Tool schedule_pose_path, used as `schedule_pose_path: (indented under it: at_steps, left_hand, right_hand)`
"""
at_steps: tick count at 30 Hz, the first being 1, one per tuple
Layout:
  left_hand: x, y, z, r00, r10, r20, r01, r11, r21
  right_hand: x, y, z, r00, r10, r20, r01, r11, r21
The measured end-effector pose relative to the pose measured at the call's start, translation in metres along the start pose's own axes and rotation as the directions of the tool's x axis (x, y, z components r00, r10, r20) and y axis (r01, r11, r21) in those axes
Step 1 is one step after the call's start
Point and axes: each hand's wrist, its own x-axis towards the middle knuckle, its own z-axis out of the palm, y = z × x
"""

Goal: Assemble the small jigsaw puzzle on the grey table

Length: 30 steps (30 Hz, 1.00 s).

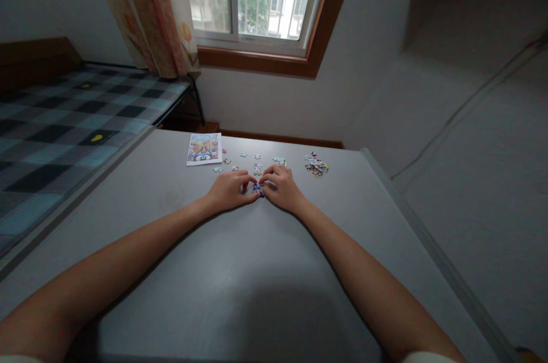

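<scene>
A small cluster of dark blue jigsaw puzzle pieces (258, 191) lies on the table between my hands. My left hand (232, 189) has its thumb and fingertips closed on the cluster's left side. From the right, my right hand (281, 185) pinches the same cluster with thumb and index finger. The fingertips of both hands nearly meet and hide part of it. Just beyond them lie loose puzzle pieces (257, 169), and a light green joined strip of pieces (279, 161) sits behind my right hand.
A printed reference picture (204, 149) lies at the back left of the grey table (240, 271). To the right is a heap of puzzle pieces (317, 165). A checkered bed (85, 106) stands along the left side; a wall (471, 140) runs along the right.
</scene>
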Motion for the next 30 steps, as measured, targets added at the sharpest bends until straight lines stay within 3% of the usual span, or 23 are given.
schedule_pose_path:
  at_steps: [14,17,20,23,30]
  left_hand:
    - [-0.001,-0.002,0.003,0.999,0.046,-0.011,-0.046,0.999,-0.005]
    - [-0.002,-0.002,0.003,0.998,0.062,-0.022,-0.062,0.998,0.017]
    - [-0.003,-0.001,0.003,0.99,0.103,-0.097,-0.099,0.994,0.043]
    - [-0.003,-0.001,0.003,0.978,0.149,-0.148,-0.145,0.989,0.034]
    - [-0.003,-0.003,0.004,0.997,0.069,-0.035,-0.068,0.997,0.024]
  right_hand:
    - [0.0,0.0,-0.002,0.999,-0.03,-0.01,0.031,0.999,0.014]
    - [0.002,0.003,-0.003,0.993,0.041,-0.113,-0.031,0.995,0.095]
    - [0.004,0.011,-0.006,0.941,0.194,-0.278,-0.142,0.97,0.198]
    - [0.006,0.02,-0.008,0.887,0.322,-0.332,-0.233,0.931,0.28]
    - [0.006,0.026,-0.007,0.812,0.47,-0.348,-0.333,0.861,0.386]
